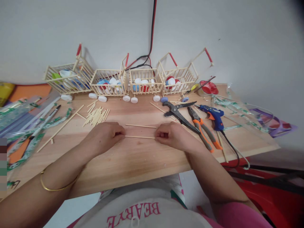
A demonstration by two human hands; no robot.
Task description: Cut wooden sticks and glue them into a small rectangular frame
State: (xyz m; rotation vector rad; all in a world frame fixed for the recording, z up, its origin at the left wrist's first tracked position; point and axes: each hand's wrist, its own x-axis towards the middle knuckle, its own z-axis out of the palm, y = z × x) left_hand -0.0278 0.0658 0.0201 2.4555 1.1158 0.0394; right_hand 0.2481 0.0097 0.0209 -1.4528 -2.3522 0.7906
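Observation:
Between my two hands a thin wooden stick (140, 137) stretches level just above or on the wooden table. My left hand (105, 137) pinches its left end, and my right hand (169, 136) pinches its right end. Just beyond it lies a second wooden stick (140, 126), roughly parallel, its right end close to my right fingers. A pile of short wooden sticks (97, 116) lies past my left hand. Black shears (178, 114) and orange-grey pliers (201, 128) lie to the right of my right hand.
Several small stick-built carts hold bottle caps along the wall, among them a left cart (68, 77) and a right cart (178, 80). A blue glue gun (213, 115) with its cord lies right. Plastic packaging (26, 117) covers the left side. A red cup (207, 88) stands back right.

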